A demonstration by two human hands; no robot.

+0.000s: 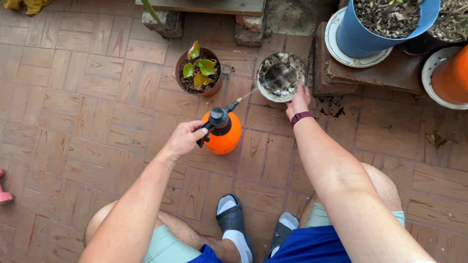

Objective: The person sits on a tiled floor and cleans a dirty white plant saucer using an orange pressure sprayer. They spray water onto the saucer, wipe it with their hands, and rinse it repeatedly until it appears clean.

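My left hand grips the black handle of an orange pump sprayer bottle held above the brick floor. Its nozzle points up and right, and a thin spray goes toward a dirty white saucer. My right hand, with a dark red wristband, holds the saucer's near rim, tilted toward me. A small brown pot with a green-leaved plant stands just left of the saucer, beyond the sprayer.
At the back right a blue pot stands on a plate on a dark wooden stand, beside an orange pot. Bricks and a wooden board lie at the back. My knees and sandalled feet are below.
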